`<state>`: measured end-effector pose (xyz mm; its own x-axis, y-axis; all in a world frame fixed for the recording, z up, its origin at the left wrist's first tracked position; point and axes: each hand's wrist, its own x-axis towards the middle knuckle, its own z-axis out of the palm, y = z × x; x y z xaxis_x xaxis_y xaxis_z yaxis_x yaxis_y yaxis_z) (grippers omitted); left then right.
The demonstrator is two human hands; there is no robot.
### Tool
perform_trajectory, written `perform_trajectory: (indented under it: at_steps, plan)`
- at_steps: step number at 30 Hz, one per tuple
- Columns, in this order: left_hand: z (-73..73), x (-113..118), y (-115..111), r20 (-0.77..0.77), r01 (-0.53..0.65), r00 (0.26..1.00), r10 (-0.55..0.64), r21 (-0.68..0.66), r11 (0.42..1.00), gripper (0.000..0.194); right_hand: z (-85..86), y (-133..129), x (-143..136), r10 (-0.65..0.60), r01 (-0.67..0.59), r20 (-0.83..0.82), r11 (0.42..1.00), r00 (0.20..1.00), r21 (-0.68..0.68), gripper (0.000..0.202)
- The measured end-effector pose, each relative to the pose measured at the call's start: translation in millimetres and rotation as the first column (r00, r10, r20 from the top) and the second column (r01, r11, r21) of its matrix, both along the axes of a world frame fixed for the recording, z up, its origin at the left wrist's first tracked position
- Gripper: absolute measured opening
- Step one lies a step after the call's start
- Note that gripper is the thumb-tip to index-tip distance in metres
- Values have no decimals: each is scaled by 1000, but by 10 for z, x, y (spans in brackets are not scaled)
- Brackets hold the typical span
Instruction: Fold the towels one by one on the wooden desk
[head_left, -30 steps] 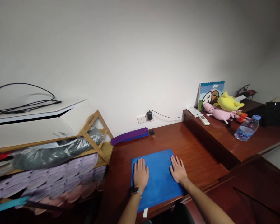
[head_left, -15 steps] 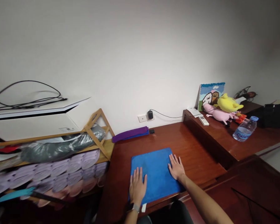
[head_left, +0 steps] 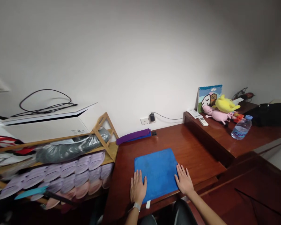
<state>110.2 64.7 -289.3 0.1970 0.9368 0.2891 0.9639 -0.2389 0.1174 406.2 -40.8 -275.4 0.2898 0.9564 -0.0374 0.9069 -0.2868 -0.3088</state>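
Note:
A blue cloth (head_left: 158,172) lies flat on the reddish-brown wooden desk (head_left: 189,150), with a white tag hanging from its front edge. My left hand (head_left: 138,187) rests palm down on the cloth's left edge, fingers stretched out and pointing away from me. At the right edge lies my right hand (head_left: 184,180), also palm down with its fingers spread, partly on the cloth and partly over the desk. Neither hand holds anything. A watch circles my left wrist.
Folded purple and blue cloths (head_left: 134,136) lie along the wall near a plugged-in charger (head_left: 152,117). On the raised right side stand a water bottle (head_left: 241,128), plush toys (head_left: 216,114) and a remote (head_left: 203,121). A rack with lilac slippers (head_left: 83,167) stands at the left.
My right hand has slid toward me and slightly right along the cloth's right edge. My left hand stays about where it was on the left edge. The camera view has turned slightly left.

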Motion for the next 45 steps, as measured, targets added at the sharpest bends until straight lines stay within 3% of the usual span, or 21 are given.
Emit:
perform_trajectory:
  at_steps: [6, 11, 16, 19, 24, 29, 33, 37, 40, 45]
  plan:
    - [247, 13, -84, 12, 42, 999, -44, 98, 994, 50, 85, -80, 4, 5, -6, -18, 1000, 1000, -10, 70]
    - [358, -33, -267, -13, 214, 977, -214, 54, 975, 47, 162, -71, -8, 8, -9, -28, 1000, 1000, -9, 69]
    - [170, -325, -565, -23, 336, 941, -337, -43, 941, 52, 179, -92, -7, 8, -8, -36, 1000, 999, -8, 70]
    - [34, -536, -769, -42, 326, 944, -328, -35, 945, 55, 153, -88, -9, 4, -4, -32, 1000, 999, -4, 69]
    - [-265, -734, -1069, -49, 255, 967, -251, 128, 958, 61, 86, -53, 6, 13, -12, -46, 1000, 999, 26, 68]
    - [-511, -814, -1157, -32, 249, 968, -249, 258, 933, 65, 41, -195, 117, 90, -72, -124, 987, 988, 147, 65]
    - [-541, -803, -1127, -3, 254, 964, -265, 294, 922, 64, -80, -574, 262, 188, -148, -91, 930, 978, 337, 51]
    - [-532, -755, -1124, 60, 224, 966, -253, 305, 926, 60, -223, -911, 358, 306, -261, -73, 895, 949, 361, 54]
    - [-529, -751, -1116, 86, 222, 962, -260, 310, 924, 54, -313, -966, 346, 315, -274, -58, 890, 947, 364, 57]
    - [-531, -793, -1063, 200, 189, 947, -250, 283, 940, 44, -505, -854, 241, 238, -197, -24, 852, 971, 485, 49]
